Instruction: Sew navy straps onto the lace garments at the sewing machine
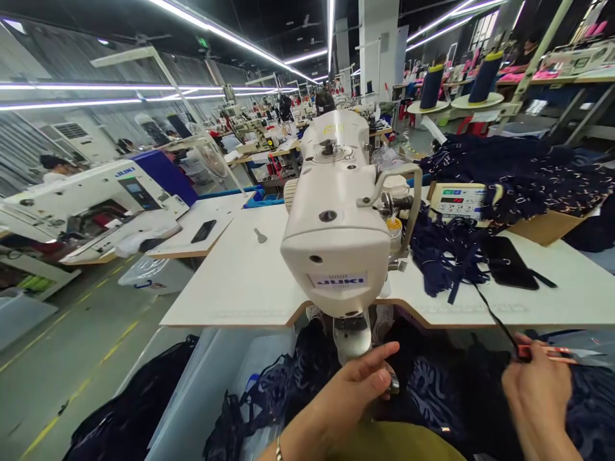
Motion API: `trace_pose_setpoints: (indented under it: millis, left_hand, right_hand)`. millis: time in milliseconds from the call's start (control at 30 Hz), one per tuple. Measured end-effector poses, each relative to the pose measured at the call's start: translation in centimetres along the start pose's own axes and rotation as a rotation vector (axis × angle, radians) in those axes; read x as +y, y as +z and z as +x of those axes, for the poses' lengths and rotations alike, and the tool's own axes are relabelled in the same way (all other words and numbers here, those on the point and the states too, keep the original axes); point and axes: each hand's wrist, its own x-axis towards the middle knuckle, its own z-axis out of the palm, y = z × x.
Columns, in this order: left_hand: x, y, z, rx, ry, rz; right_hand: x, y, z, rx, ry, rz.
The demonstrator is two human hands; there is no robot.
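Observation:
My left hand is below the head of a white JUKI sewing machine, beside its metal bed end. The index finger points right while the thumb and other fingers close near a small shiny metal piece, whose kind I cannot make out. At the right, my right hand grips orange-handled scissors, blades to the right. A narrow black strap runs from the table edge to this hand. Dark patterned fabric lies beneath both hands.
On the white table are a metal key-like plate, a tangle of navy straps, a black phone and a control panel. Strap bundles pile behind. A second JUKI machine stands left.

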Motion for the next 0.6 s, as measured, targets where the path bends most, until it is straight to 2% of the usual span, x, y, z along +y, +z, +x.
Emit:
trace_pose_setpoints:
  millis: [67, 133, 200, 300, 400, 533, 600]
  left_hand:
    - [-0.2, 0.2, 0.5, -0.009, -0.003, 0.008]
    - [-0.5, 0.4, 1.0, -0.017, -0.004, 0.014]
    - [-0.6, 0.6, 1.5, -0.033, -0.01, 0.014]
    - [-0.5, 0.8, 1.8, -0.042, -0.006, -0.006]
    - [-0.7, 0.9, 1.9, -0.044, 0.003, -0.038]
    - [-1.3, 0.9, 1.9, -0.058, -0.012, -0.09]
    - [-1.5, 1.0, 2.0, -0.061, -0.026, -0.112]
  right_hand:
    - [-2.4, 0.0, -1.4, 0.075, -0.047, 0.059]
    - [-4.9, 0.5, -2.8, -0.006, -0.052, 0.108]
    - [-6.9, 1.3, -4.2, -0.235, -0.099, 0.085]
    - [-7.9, 2.4, -6.0, -0.648, -0.281, -0.354]
    - [-7.3, 3.6, -7.4, -0.887, -0.528, -0.76]
    - [-6.6, 5.1, -8.2, -0.929, -0.857, -0.882]
    - [-6.5, 5.5, -8.4, -0.918, -0.955, -0.887]
